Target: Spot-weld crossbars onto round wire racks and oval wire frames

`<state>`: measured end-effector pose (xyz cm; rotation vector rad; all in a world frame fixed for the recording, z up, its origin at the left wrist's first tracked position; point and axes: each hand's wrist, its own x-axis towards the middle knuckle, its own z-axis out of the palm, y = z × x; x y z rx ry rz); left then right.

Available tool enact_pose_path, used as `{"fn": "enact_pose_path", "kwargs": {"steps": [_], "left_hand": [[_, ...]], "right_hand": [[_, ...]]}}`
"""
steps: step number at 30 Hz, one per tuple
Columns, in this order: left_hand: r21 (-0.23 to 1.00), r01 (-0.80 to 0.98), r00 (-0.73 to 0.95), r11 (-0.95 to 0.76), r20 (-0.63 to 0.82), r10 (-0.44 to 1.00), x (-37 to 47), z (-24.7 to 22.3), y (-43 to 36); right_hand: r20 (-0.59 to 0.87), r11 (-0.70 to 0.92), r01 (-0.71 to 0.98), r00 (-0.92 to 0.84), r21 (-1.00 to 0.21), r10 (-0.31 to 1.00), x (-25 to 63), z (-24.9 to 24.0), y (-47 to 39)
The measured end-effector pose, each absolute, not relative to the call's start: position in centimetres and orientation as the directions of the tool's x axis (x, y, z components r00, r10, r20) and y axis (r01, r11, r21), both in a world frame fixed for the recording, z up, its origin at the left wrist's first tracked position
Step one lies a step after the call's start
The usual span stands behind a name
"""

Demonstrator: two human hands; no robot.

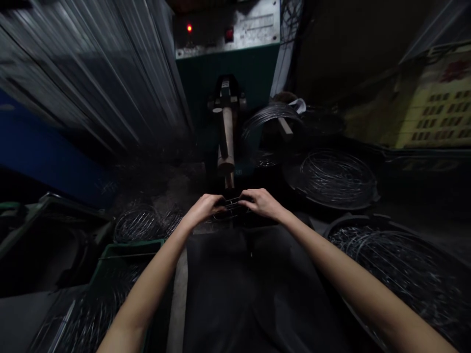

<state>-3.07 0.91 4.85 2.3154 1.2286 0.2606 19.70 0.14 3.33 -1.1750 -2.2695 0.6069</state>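
Fingers of the left hand (206, 205) and right hand (265, 203) pinch opposite ends of a thin wire piece (231, 201), at the centre of the frame; how its far wires run is too dark to tell. Gripping it from both sides probably keeps it level and steady, just below a copper-coloured rod (227, 142) that juts from the green machine (202, 78) in the upper centre, where a red light (189, 28) glows. Below the hands a dark sheet (257, 289) spreads over the lower centre, perhaps to shield the person's lap. Wire stock sits within arm's reach, likely for easy picking: a round tray (374, 195) at right centre, a wide tub (331, 226) at lower right, a green bin (156, 243) at lower left. The room is dim, with ridged sheeting (91, 63) at upper left, a blue panel (44, 147) at the left edge and a yellow crate (407, 120) at upper right.
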Motion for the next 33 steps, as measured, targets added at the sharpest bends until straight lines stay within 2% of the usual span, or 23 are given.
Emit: {"fn": "enact_pose_path", "kwargs": {"steps": [7,22,29,31,33], "left_hand": [[0.480,0.744,0.549,-0.465,-0.043,0.835,-3.4,6.0,2.8],[0.496,0.730,0.572,-0.471,-0.065,0.818,-3.1,6.7,5.4],[0.556,0.715,0.569,-0.424,-0.110,0.815,-3.2,6.5,5.9],[0.535,0.733,0.558,-0.421,-0.118,0.822,-3.2,6.5,6.1],[0.506,0.750,0.551,-0.426,-0.124,0.825,-3.2,6.6,6.2]], "right_hand": [[0.337,0.554,0.611,-0.442,-0.565,0.831,19.2,3.1,1.9],[0.342,0.506,0.627,-0.373,-0.592,0.862,18.9,3.3,3.9],[0.316,0.482,0.583,-0.368,-0.654,0.874,18.5,3.5,3.8],[0.321,0.459,0.585,-0.330,-0.669,0.888,19.3,3.8,3.8],[0.339,0.402,0.597,-0.221,-0.694,0.914,20.9,3.9,3.7]]}}
